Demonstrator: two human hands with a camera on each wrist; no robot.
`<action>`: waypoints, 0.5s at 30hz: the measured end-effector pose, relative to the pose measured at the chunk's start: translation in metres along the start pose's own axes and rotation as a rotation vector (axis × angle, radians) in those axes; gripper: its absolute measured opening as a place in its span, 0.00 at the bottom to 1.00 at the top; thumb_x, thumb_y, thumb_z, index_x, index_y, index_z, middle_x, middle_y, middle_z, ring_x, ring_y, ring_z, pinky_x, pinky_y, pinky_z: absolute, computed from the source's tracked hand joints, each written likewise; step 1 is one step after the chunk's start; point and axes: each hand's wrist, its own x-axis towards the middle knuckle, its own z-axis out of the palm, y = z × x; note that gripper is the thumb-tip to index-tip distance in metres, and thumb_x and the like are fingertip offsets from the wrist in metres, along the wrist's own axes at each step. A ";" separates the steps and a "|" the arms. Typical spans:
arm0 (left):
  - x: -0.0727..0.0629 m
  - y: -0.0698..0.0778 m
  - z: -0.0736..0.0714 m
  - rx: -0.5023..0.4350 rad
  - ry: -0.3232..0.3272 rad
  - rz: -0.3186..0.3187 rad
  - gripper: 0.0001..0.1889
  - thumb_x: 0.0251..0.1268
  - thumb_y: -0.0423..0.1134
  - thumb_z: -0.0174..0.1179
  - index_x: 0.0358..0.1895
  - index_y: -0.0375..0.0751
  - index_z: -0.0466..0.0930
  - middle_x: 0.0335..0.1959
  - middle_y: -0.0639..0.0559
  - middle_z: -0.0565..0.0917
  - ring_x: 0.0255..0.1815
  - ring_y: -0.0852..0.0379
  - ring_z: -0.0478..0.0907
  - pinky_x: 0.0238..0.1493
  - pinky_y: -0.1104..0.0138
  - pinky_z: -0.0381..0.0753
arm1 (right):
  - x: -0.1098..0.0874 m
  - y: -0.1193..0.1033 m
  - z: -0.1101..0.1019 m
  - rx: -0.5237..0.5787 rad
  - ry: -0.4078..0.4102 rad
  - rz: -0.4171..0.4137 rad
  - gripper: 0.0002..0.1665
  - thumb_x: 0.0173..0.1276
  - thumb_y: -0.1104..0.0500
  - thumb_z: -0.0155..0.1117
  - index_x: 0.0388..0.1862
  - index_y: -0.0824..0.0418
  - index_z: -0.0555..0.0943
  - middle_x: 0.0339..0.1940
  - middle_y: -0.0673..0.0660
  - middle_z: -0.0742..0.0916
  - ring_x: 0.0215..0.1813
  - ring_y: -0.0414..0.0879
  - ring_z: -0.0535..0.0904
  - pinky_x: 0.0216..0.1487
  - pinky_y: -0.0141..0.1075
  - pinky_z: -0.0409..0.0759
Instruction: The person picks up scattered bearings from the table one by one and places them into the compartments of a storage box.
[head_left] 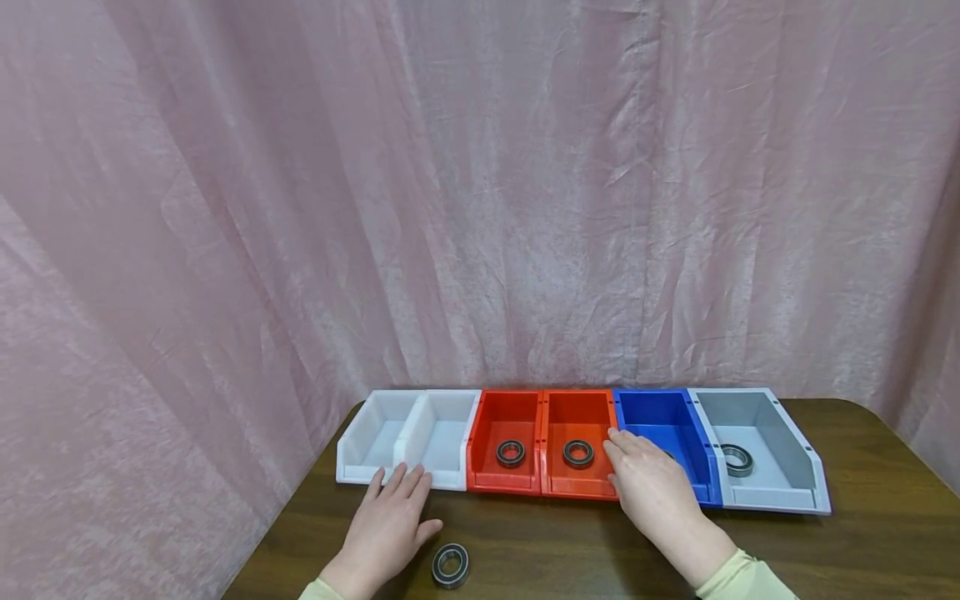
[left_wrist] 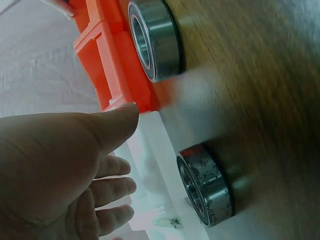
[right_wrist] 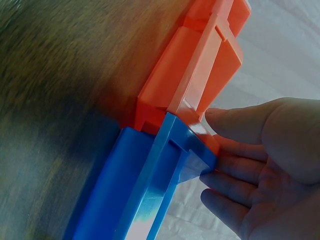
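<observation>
My left hand [head_left: 390, 529] hovers with straight fingers at the front of the white bins [head_left: 442, 480], holding nothing. Beside its thumb a ball bearing [head_left: 462, 567] lies on the table. The left wrist view has two bearings standing near that hand, an upper bearing [left_wrist: 167, 45] and a lower bearing [left_wrist: 212, 187]; the head view shows only one of these. My right hand [head_left: 654, 490] extends, with nothing held, over the border of the right red bin [head_left: 570, 487] and the blue bin [head_left: 652, 417]. It partly hides a bearing [head_left: 670, 454] inside the blue bin.
The left red bin [head_left: 506, 481] holds a bearing [head_left: 511, 463], and the right red bin another bearing [head_left: 578, 465]. A grey bin [head_left: 757, 417] at the right end contains a bearing [head_left: 741, 470]. Behind the wooden table [head_left: 540, 550] hangs a pink curtain [head_left: 525, 208].
</observation>
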 end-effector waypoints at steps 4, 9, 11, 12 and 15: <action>-0.002 0.004 -0.002 -0.018 -0.017 0.026 0.34 0.74 0.55 0.72 0.71 0.33 0.82 0.72 0.37 0.82 0.77 0.31 0.75 0.78 0.31 0.64 | 0.000 0.000 0.000 0.001 -0.002 0.004 0.25 0.61 0.63 0.86 0.56 0.69 0.90 0.62 0.67 0.90 0.65 0.64 0.87 0.69 0.58 0.83; -0.005 0.010 -0.003 -0.028 -0.050 0.088 0.34 0.77 0.59 0.68 0.72 0.37 0.82 0.74 0.40 0.82 0.78 0.33 0.74 0.79 0.31 0.63 | 0.000 0.000 0.001 -0.001 -0.012 0.009 0.26 0.62 0.62 0.86 0.57 0.69 0.90 0.62 0.67 0.90 0.65 0.65 0.87 0.69 0.58 0.83; -0.007 0.013 -0.003 -0.030 -0.058 0.114 0.34 0.78 0.60 0.66 0.72 0.37 0.83 0.74 0.41 0.82 0.78 0.34 0.74 0.79 0.31 0.64 | 0.000 0.001 0.001 -0.002 -0.015 0.009 0.26 0.61 0.62 0.86 0.57 0.69 0.90 0.62 0.67 0.90 0.65 0.65 0.87 0.68 0.58 0.83; -0.008 0.015 -0.003 -0.032 -0.065 0.122 0.34 0.78 0.61 0.66 0.72 0.38 0.83 0.73 0.42 0.82 0.78 0.35 0.74 0.78 0.31 0.65 | 0.000 0.001 0.001 -0.001 -0.015 0.009 0.26 0.61 0.62 0.87 0.57 0.69 0.90 0.62 0.67 0.90 0.65 0.65 0.87 0.68 0.58 0.83; -0.011 0.019 -0.003 -0.043 -0.107 0.129 0.35 0.78 0.65 0.64 0.71 0.39 0.84 0.74 0.43 0.82 0.79 0.36 0.74 0.79 0.32 0.65 | 0.000 0.000 0.001 0.001 -0.011 0.007 0.26 0.61 0.62 0.87 0.57 0.69 0.90 0.62 0.67 0.90 0.65 0.65 0.87 0.68 0.58 0.83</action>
